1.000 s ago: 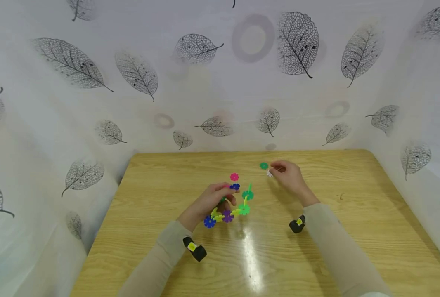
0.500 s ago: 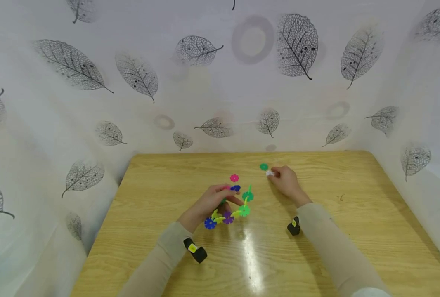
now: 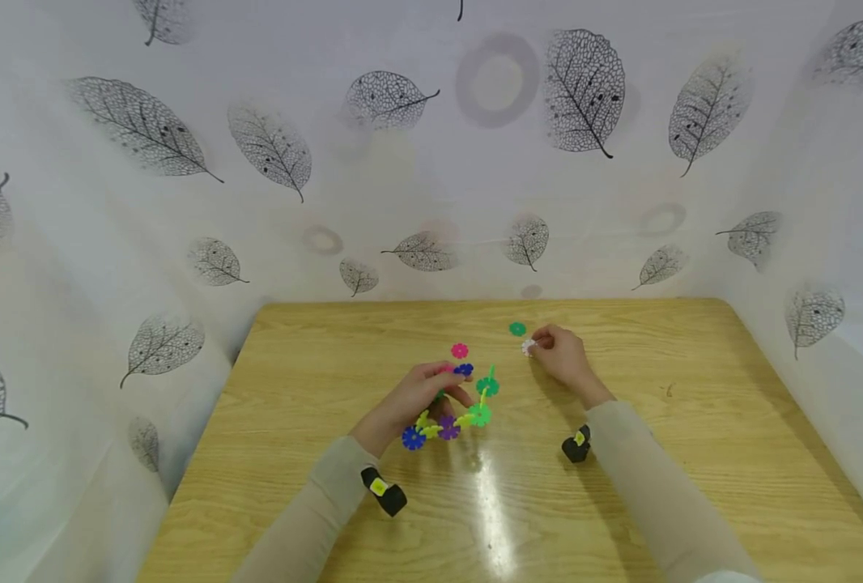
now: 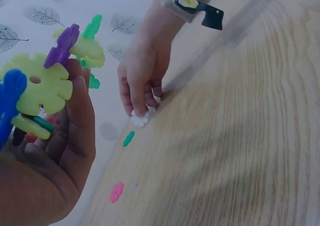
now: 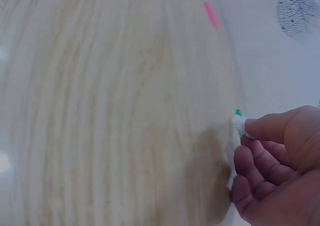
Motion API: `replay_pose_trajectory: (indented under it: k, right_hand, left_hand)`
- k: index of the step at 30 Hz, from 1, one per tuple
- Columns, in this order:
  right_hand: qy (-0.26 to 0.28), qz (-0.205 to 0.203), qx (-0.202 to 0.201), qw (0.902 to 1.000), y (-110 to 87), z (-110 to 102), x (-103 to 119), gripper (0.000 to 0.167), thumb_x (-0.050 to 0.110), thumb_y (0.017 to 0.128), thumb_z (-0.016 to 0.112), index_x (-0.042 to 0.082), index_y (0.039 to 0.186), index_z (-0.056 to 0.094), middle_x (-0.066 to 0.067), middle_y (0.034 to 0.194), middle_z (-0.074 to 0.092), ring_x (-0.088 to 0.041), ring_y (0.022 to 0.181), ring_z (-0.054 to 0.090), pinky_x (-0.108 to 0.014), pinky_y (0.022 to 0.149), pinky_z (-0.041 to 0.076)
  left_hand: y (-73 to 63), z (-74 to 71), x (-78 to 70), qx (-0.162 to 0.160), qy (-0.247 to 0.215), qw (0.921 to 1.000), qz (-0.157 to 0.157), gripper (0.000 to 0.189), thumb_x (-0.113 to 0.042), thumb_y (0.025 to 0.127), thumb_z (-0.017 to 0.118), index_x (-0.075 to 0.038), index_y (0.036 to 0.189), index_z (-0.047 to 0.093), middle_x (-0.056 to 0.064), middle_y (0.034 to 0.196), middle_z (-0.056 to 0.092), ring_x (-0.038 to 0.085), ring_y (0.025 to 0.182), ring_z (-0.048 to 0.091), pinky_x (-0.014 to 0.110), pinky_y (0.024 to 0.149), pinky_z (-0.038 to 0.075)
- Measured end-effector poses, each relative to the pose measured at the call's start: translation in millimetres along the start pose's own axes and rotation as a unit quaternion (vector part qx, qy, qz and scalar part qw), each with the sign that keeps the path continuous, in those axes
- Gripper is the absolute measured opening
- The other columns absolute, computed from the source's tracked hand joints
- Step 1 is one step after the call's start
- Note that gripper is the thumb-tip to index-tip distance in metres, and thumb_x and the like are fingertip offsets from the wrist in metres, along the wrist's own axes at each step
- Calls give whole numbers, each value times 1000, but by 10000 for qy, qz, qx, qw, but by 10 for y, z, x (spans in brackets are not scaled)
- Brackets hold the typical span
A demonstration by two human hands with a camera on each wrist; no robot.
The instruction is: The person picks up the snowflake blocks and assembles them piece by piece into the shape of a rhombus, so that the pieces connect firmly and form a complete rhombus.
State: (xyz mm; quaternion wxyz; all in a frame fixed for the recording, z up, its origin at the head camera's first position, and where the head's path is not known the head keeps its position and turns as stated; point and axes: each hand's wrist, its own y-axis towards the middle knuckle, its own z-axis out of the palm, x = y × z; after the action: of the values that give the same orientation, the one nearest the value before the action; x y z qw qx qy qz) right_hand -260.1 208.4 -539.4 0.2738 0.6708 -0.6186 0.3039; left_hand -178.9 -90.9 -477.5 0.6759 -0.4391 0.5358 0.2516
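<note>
My left hand (image 3: 418, 395) holds a chain of interlocking plastic snowflake discs above the table. Along the chain are a blue disc (image 3: 413, 438), a purple disc (image 3: 449, 427), a light green disc (image 3: 479, 415) and yellow discs (image 4: 41, 83). Part of it is hidden behind the palm and fingers. Farther right, my right hand (image 3: 564, 356) pinches a white snowflake disc (image 4: 140, 118) between thumb and forefinger, close to the tabletop. In the right wrist view the white disc (image 5: 239, 123) shows at the tips of the thumb and forefinger.
A loose green disc (image 3: 517, 329) lies on the wooden table (image 3: 315, 340) just beyond the white one. One pink disc (image 3: 460, 351) lies behind the left hand. A leaf-patterned cloth (image 3: 431, 178) hangs at the table's back and sides.
My right hand has closed its fingertips on the white disc and drawn it slightly nearer, away from the green one. The left hand keeps hold of the chain, almost still.
</note>
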Motion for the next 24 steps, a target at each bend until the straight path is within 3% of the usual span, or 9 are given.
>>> replay_pose_trajectory:
  k: [6, 10, 16, 24]
  right_hand:
    - [544, 171, 163, 9982, -75, -101, 183, 29, 18, 103, 66, -4, 122, 71, -23, 112, 76, -30, 99, 71, -27, 76, 56]
    - [1052, 25, 421, 9936, -136, -167, 378, 31, 23, 104, 67, -2, 122, 71, -20, 109, 77, -29, 96, 73, -34, 80, 60]
    - [1408, -262, 699, 9872, -249, -240, 688, 32, 26, 103, 68, 1, 123, 72, -15, 106, 78, -23, 92, 73, -38, 83, 59]
    - [1617, -287, 998, 9814, -356, -226, 941, 33, 26, 102, 69, 2, 124, 71, -12, 103, 81, -22, 95, 76, -41, 93, 58]
  left_hand:
    - [-11, -4, -18, 21, 47, 10000, -21, 40, -29, 110, 53, 2, 134, 62, -6, 83, 74, 7, 60, 61, 22, 59, 49]
    - [-7, -6, -31, 16, 57, 10000, -19, 39, -28, 109, 54, 2, 133, 62, -6, 81, 74, 7, 59, 61, 21, 57, 46]
    - [6, 13, -51, 13, 82, 10000, 39, 32, -29, 109, 55, -4, 125, 66, -5, 80, 73, 7, 58, 62, 22, 56, 45]
    - [4, 26, -83, 35, 145, 9998, 103, 44, -32, 111, 53, 3, 136, 61, -5, 81, 71, 6, 61, 64, 21, 57, 46]
